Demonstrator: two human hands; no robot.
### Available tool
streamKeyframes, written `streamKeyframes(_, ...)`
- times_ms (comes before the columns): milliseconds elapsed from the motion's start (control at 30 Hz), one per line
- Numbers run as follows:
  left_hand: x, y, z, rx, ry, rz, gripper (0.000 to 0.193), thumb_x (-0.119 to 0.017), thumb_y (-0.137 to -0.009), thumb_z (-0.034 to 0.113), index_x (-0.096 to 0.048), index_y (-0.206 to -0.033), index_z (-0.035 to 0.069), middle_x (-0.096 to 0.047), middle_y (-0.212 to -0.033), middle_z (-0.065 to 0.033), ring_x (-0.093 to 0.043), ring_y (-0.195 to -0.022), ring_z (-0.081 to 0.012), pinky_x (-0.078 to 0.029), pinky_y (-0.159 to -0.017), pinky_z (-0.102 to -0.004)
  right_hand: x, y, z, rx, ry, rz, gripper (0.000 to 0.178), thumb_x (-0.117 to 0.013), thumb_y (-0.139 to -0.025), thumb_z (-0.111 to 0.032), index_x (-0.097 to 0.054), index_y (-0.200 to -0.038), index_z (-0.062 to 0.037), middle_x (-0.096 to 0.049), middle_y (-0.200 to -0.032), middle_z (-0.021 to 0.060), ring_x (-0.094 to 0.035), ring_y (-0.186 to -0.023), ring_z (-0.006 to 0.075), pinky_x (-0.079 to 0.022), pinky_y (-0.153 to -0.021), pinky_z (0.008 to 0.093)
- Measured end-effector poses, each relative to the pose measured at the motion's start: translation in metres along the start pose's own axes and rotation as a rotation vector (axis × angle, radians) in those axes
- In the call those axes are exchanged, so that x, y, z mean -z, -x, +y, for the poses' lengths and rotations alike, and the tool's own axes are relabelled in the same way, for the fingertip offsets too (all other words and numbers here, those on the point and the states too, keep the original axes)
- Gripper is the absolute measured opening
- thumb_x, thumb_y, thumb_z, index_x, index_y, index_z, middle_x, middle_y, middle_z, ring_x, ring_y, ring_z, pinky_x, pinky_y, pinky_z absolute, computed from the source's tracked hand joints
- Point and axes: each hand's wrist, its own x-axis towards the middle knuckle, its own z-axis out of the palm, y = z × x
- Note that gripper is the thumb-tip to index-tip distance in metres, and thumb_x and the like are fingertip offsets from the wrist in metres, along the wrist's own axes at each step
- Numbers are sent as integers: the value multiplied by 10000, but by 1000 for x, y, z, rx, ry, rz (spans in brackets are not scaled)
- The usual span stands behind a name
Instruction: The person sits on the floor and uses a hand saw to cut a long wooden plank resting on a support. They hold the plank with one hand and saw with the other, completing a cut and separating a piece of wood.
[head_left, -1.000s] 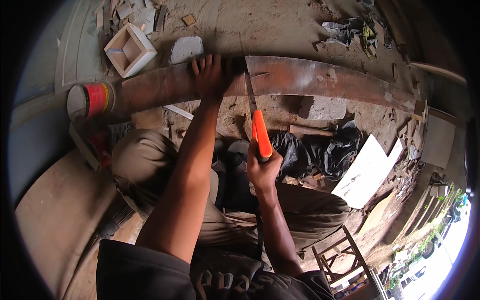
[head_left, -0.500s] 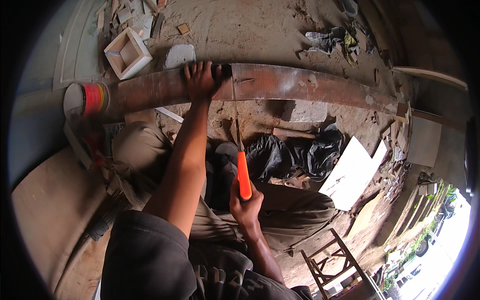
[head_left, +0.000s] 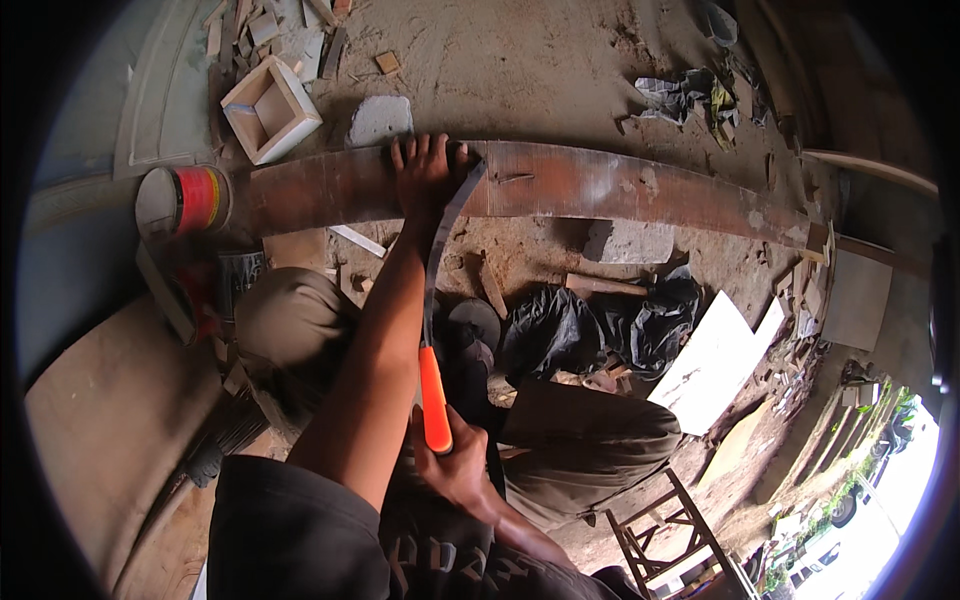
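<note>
Stretching rightward from near the red can (head_left: 197, 198), the reddish-brown plank (head_left: 600, 185) is still being pinned by the spread left hand (head_left: 423, 180), while the orange-handled saw (head_left: 433, 392), gripped in the curled right hand (head_left: 455, 465), is being drawn closer to the body, its blade (head_left: 431, 275) now being bowed; a pulling stroke is probably being finished. The plank's worn face is being marked by pale scuffs, a straight crosswise line (head_left: 487, 195) and a short dark mark (head_left: 515, 178).

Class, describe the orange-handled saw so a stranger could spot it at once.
Find the long reddish-brown wooden plank crossing the view. Below it, the right hand grips the orange-handled saw, whose bright handle sets it apart from the crumpled black plastic nearby.
</note>
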Motion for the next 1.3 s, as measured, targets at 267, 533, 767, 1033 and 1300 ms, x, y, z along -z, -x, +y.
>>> streamKeyframes(267, -4, 5, -4, 58, 21, -73, 450, -459, -916, 430, -630, -1107, 60, -610, -1092, -142, -533, -1142, -312, -216, -1128, -523, 54, 13, 27, 52, -115, 64, 132, -611, -794, -64, -599, -835, 61, -616, -678, 44, -565, -625, 63, -469, -580, 251)
streamKeyframes(533, -6, 3, -1, 34, -2, -40, 458, -462, -912, 435, -638, -1104, 58, -610, -1100, -146, -536, -1138, -313, -226, -1127, -514, 73, 7, 39, 104, -45, 326, 216, -608, -894, -50, -525, -702, 5, -448, -538, -6, -389, -526, 24, -325, -464, 232)
streamKeyframes(767, -3, 7, 3, 73, -1, -86, 470, -450, -912, 444, -630, -1126, 67, -602, -1123, -143, -530, -1144, -304, -219, -1134, -506, 70, 8, 23, 81, -45, 326, 187, -599, -883, -35, -538, -714, 17, -458, -535, 23, -409, -523, 34, -344, -467, 238)
streamKeyframes(1033, -5, 4, -2, 59, 9, -71, 464, -439, -919, 451, -628, -1114, 74, -605, -1127, -135, -520, -1158, -303, -198, -1141, -507, 55, -2, 8, 111, 34, 255, 214, -626, -876, -64, -545, -697, 22, -479, -517, 46, -430, -511, 41, -371, -456, 262)
streamKeyframes(1300, -4, 10, 3, 43, -26, -115, 432, -440, -931, 446, -609, -1064, 72, -595, -1086, -134, -524, -1125, -302, -210, -1128, -507, 67, -132, 5, 140, 75, 252, 223, -630, -857, -157, -602, -767, 45, -577, -578, 113, -563, -552, 85, -459, -530, 307)
